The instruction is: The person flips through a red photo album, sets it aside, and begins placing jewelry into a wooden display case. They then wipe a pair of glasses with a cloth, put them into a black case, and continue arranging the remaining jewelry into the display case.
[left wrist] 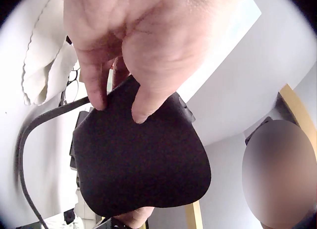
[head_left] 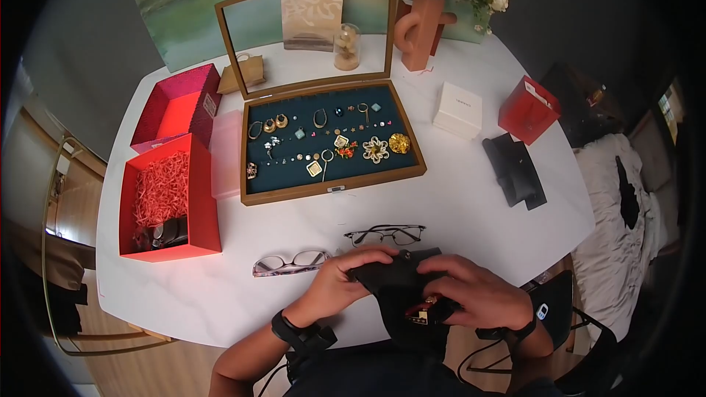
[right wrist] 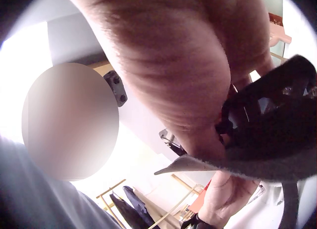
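My left hand (head_left: 340,285) grips the edge of a soft black pouch (left wrist: 143,159), thumb on one face and fingers behind. A thin dark strap (left wrist: 26,140) loops off the pouch in the left wrist view. At the pouch's mouth my right hand (head_left: 474,290) curls its fingers round a dark item with red and gold trim (head_left: 419,315), mostly hidden by the hand and pouch. Just beyond the hands lie dark-framed eyeglasses (head_left: 386,235), with a second pair of clear-lensed eyeglasses (head_left: 290,263) to their left.
A wooden jewelry case (head_left: 334,191) with its glass lid raised stands mid-table. Left are a red box (head_left: 204,206) of shredded paper and a pink box (head_left: 174,86). A white box (head_left: 457,109), red bag (head_left: 529,110) and black case (head_left: 512,170) sit right.
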Demonstrator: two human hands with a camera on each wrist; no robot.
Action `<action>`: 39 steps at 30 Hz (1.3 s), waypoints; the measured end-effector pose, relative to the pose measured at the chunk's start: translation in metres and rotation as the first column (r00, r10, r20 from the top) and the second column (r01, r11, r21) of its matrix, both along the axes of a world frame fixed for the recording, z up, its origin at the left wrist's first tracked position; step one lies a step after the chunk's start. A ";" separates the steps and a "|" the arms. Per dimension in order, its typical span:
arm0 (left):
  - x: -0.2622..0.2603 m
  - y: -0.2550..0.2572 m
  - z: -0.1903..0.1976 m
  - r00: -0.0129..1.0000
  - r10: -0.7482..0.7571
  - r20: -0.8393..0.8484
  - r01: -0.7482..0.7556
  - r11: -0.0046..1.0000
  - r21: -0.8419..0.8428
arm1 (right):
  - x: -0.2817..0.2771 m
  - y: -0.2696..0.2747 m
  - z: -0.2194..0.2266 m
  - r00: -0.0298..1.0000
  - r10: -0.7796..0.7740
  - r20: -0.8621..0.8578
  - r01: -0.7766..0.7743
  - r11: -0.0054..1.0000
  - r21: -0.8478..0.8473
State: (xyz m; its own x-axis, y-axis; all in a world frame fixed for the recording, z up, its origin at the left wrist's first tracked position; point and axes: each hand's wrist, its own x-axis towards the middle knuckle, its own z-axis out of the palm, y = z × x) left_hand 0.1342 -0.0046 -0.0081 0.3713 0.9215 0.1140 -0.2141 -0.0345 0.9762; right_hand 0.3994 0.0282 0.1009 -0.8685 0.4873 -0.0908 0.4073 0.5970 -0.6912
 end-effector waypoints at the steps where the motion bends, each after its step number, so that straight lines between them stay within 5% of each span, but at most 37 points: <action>1: 0.000 0.000 -0.001 1.000 0.000 0.000 0.000 1.000 -0.001 | -0.001 0.000 0.000 1.000 0.000 0.000 0.000 1.000 -0.001; 6: 0.001 0.001 0.001 0.996 -0.022 -0.088 0.029 0.997 0.078 | -0.009 0.000 -0.002 0.992 -0.130 0.008 0.123 0.958 0.258; 19: 0.001 -0.001 -0.002 0.985 -0.082 -0.155 0.098 0.991 0.093 | -0.022 0.005 -0.002 0.991 -0.026 0.131 -0.018 0.946 0.323; 21: -0.001 0.001 -0.011 0.981 -0.125 -0.149 0.145 0.980 0.133 | -0.019 0.009 -0.001 0.998 0.041 0.048 -0.051 0.972 0.229; 28: 0.002 -0.003 -0.002 0.990 -0.124 -0.063 0.123 0.992 -0.020 | -0.023 0.007 -0.004 0.995 0.012 0.097 -0.042 0.950 0.308; 31: 0.000 -0.003 -0.006 0.990 -0.139 0.019 0.140 0.985 -0.101 | -0.017 0.013 -0.003 0.998 0.063 0.016 -0.065 0.987 0.150; 33: 0.000 -0.002 -0.009 0.989 -0.146 -0.004 0.146 0.989 -0.004 | -0.013 0.015 -0.003 0.996 0.031 -0.087 -0.035 0.998 -0.050; 39: 0.002 -0.004 -0.012 0.987 -0.159 0.036 0.159 0.987 0.011 | -0.015 0.016 0.005 0.993 0.044 -0.112 -0.050 0.997 -0.055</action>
State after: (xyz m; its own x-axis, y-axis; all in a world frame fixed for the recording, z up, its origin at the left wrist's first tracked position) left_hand 0.1359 -0.0081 -0.0204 0.5085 0.8499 0.1380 -0.2534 -0.0055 0.9673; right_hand 0.3845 0.0442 0.1056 -0.8967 0.4423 -0.0194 0.2984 0.5714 -0.7645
